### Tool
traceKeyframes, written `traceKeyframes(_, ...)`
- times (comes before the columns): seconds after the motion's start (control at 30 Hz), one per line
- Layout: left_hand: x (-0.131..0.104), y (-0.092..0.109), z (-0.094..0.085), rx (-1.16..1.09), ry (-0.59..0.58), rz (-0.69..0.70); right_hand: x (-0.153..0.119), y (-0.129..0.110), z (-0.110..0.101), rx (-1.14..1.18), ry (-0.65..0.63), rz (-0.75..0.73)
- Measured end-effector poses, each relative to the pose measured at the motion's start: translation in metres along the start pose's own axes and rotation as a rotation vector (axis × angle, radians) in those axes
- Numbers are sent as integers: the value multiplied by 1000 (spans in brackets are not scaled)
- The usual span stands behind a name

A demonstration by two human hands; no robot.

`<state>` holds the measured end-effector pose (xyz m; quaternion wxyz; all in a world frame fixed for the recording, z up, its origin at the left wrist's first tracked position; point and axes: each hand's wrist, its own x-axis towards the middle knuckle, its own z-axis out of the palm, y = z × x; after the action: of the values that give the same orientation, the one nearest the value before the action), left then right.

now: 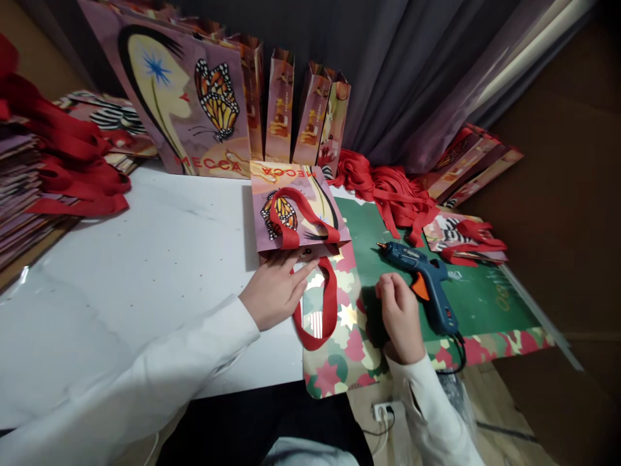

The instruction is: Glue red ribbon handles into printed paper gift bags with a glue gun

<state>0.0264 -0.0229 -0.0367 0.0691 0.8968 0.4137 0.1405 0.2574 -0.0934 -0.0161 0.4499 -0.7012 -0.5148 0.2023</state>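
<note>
A small paper bag [264, 226] with a butterfly print lies on the table, its opening toward me. One red ribbon handle [305, 202] rests on its printed face, and another red loop [330, 304] hangs out toward the table's front edge. My left hand [276, 288] is at the bag's opening, fingers stretched out, fingertips partly hidden by the bag's edge. My right hand [400, 314] is curled above the green mat, fingers closed; whatever they hold, if anything, is hidden. Just right of it lies a blue glue gun [436, 278] with an orange trigger, its nozzle pointing left.
Large and narrow printed bags [279, 107] stand along the back by a dark curtain. Red ribbons [388, 188] are heaped behind the green mat [480, 304]. Stacked bags [22, 200] with red handles fill the left side. A flat bag [444, 233] lies at the right.
</note>
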Motion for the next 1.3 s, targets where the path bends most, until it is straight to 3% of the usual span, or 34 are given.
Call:
traceKeyframes(0.2,0,-1,-1,15,-24,-9,5,4,-33,323,-130,149)
traceKeyframes(0.37,1,0,-1,35,-39,-22,6,16,-56,403,-114,228)
traceKeyframes(0.5,0,0,-1,35,-38,-24,0,20,-84,290,82,255)
traceKeyframes(0.6,-1,0,0,30,-29,-14,-6,20,-108,30,284,243)
traceKeyframes(0.7,-1,-1,1,26,-25,-9,-8,19,-117,-214,301,135)
traceKeyframes(0.83,-1,-1,1,34,-20,-6,-3,7,-92,-231,115,-73)
traceKeyframes(0.97,0,1,0,52,-40,-13,14,-18,-36,-185,-100,-96)
traceKeyframes(1.07,0,1,-1,50,-42,-15,29,-38,10,-354,-275,-154)
traceKeyframes(1.17,1,1,-1,33,-24,-13,42,-50,46,-636,-235,-52)
traceKeyframes(1.3,1,0,-1,-6,-8,-5,55,-52,70,-779,-216,28)
